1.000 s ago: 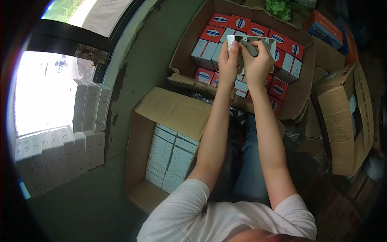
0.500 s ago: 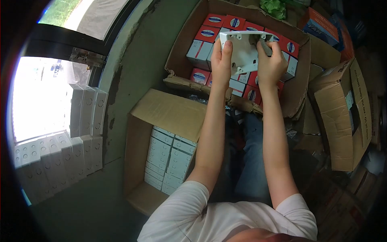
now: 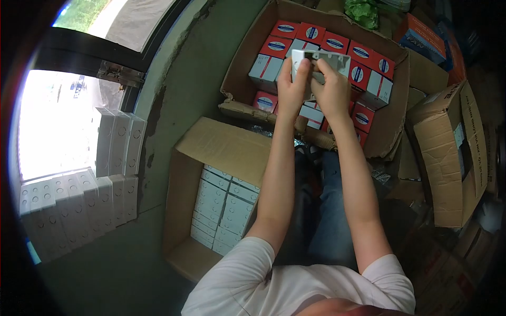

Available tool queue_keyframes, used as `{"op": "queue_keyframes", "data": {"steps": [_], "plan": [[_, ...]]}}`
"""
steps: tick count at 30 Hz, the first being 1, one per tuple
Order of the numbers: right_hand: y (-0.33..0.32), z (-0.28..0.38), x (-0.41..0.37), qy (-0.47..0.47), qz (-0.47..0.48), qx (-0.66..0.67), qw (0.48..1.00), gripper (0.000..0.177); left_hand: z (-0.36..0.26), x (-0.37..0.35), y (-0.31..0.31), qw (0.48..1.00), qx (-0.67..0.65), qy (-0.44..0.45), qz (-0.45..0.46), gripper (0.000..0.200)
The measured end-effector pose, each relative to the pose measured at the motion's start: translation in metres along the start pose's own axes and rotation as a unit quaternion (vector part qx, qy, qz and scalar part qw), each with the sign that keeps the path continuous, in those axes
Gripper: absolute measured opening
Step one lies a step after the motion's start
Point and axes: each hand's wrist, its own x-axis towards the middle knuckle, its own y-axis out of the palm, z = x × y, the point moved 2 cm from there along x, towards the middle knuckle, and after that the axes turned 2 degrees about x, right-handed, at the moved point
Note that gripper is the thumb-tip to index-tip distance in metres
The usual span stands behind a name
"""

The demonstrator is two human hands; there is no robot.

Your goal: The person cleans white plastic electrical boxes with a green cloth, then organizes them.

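Both hands are at a white open plastic box (image 3: 340, 63), held over a carton (image 3: 390, 126) of red and white packages (image 3: 276, 46). My left hand (image 3: 293, 84) grips its left side, with the thumb on the outer wall. My right hand (image 3: 331, 87) has its fingers curled at the box's inside, near the left wall; whether they pinch something small there is hidden. Below and to the left, an open carton (image 3: 221, 142) holds stacked white boxes (image 3: 235, 210).
White boxes (image 3: 79, 203) stand in a row by the window at left, with more stacked above (image 3: 120, 142). A torn carton (image 3: 440, 158) leans at right. Behind it lie a blue and orange box (image 3: 421, 37) and green plastic (image 3: 362, 11).
My right hand has moved left across the white box, closer to my left hand. The white box is now turned and sits slightly lower. The view has shifted a little.
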Motion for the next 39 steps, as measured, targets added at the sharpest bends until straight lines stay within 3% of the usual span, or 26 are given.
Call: {"op": "queue_keyframes", "data": {"steps": [4, 7, 10, 14, 21, 25, 29, 32, 35, 38, 39], "plan": [[-0.008, -0.002, -0.003, -0.053, -0.058, -0.138, 0.987, 0.017, 0.000, -0.003, 0.006, 0.999, 0.010, -0.026, 0.029, 0.036], [-0.010, -0.005, -0.006, -0.062, -0.092, -0.168, 0.979, 0.017, -0.002, -0.004, 0.006, 0.999, -0.013, -0.028, 0.029, 0.038], [-0.016, -0.023, -0.004, -0.026, -0.088, -0.205, 0.974, 0.017, -0.003, -0.002, 0.003, 0.999, -0.001, -0.018, 0.030, 0.038], [-0.023, -0.012, -0.003, -0.047, -0.150, -0.133, 0.979, 0.020, -0.008, -0.001, -0.002, 0.999, -0.030, -0.033, 0.023, 0.038], [-0.029, -0.032, -0.001, 0.061, -0.152, -0.152, 0.975, 0.025, -0.012, 0.000, -0.009, 0.999, -0.028, -0.019, -0.010, 0.037], [-0.033, -0.045, 0.000, 0.019, -0.161, -0.147, 0.976, 0.024, -0.009, -0.003, -0.002, 0.999, -0.003, -0.022, 0.046, 0.038], [-0.034, -0.051, 0.000, -0.014, -0.228, -0.171, 0.958, 0.043, -0.017, -0.005, 0.003, 0.997, -0.020, -0.026, 0.067, 0.038], [-0.026, -0.062, -0.005, 0.189, -0.148, -0.022, 0.970, 0.040, -0.010, -0.004, 0.005, 0.998, -0.006, 0.008, 0.069, 0.040], [-0.020, -0.084, -0.003, 0.245, -0.070, 0.085, 0.963, 0.041, -0.009, -0.009, 0.005, 0.997, 0.049, 0.033, 0.043, 0.042], [-0.015, -0.088, -0.010, 0.354, 0.081, 0.159, 0.918, 0.042, -0.011, -0.007, 0.004, 0.996, 0.059, 0.067, 0.006, 0.043], [-0.013, -0.092, -0.011, 0.327, 0.106, 0.142, 0.928, 0.040, -0.011, -0.006, 0.002, 0.995, 0.055, 0.079, -0.001, 0.044]]}}
